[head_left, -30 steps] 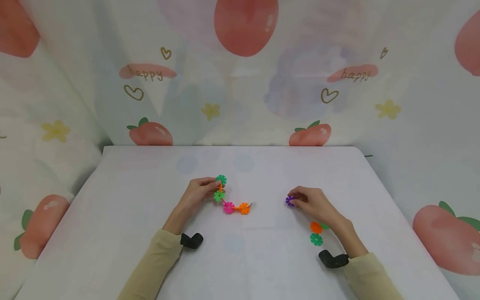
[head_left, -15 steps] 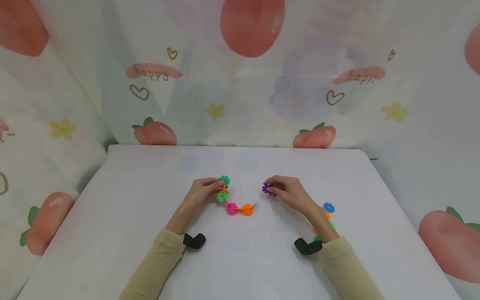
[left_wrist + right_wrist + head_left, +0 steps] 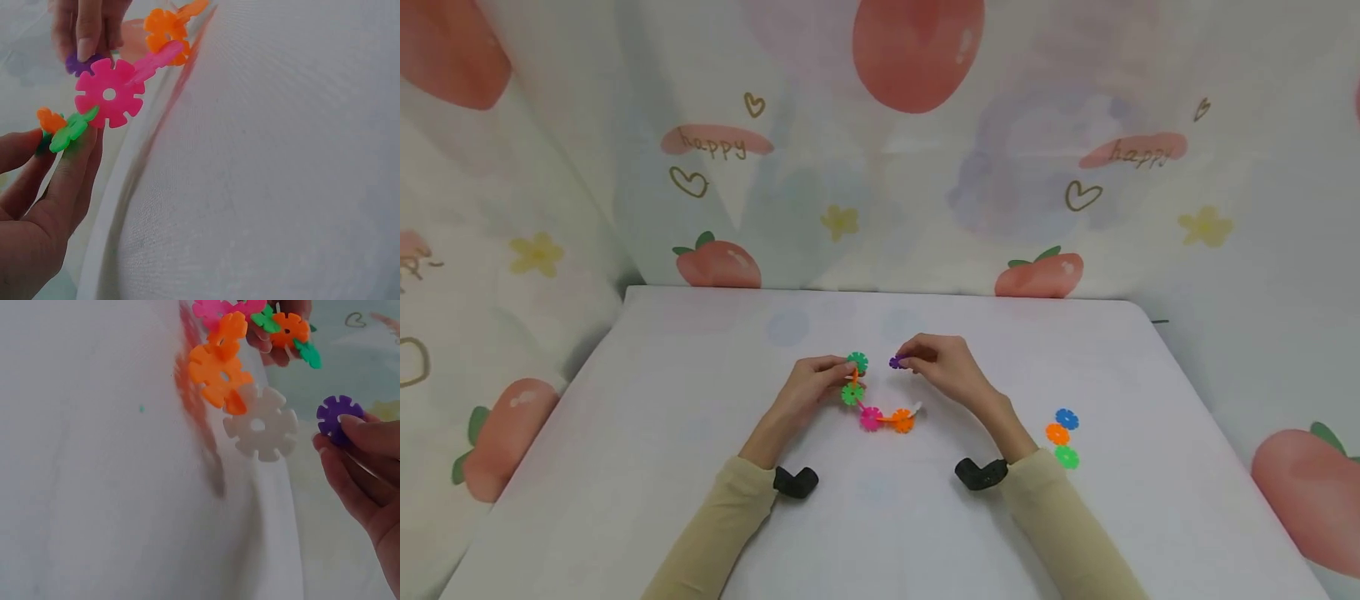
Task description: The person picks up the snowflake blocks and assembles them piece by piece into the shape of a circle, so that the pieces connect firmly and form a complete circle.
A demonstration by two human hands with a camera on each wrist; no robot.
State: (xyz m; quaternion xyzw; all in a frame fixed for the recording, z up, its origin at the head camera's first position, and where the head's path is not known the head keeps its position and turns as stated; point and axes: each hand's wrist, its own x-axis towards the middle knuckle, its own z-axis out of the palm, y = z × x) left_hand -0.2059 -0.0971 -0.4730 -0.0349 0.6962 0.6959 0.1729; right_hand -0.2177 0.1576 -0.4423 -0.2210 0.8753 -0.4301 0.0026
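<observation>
My left hand [image 3: 812,387] pinches the upper end of a chain of notched plastic snowflake discs, near a teal disc [image 3: 857,362]. Below it come a green disc [image 3: 852,394], a pink disc [image 3: 871,419] and an orange disc [image 3: 903,421], with other discs slotted edgewise between them. A white disc [image 3: 275,428] forms the chain's free end in the right wrist view. Between thumb and fingers, my right hand [image 3: 947,367] holds a purple disc [image 3: 330,415]. That disc is apart from the chain, a short way right of the teal disc.
To the right on the white table [image 3: 880,533] lie a blue disc [image 3: 1067,419], an orange disc [image 3: 1057,433] and a green disc [image 3: 1067,457]. A printed curtain [image 3: 865,167] hangs behind the table. Black wrist cameras [image 3: 982,473] sit at both cuffs.
My right hand has travelled left and away from me with the purple disc, from near the loose discs to close by the chain. The left hand keeps its hold with little movement.
</observation>
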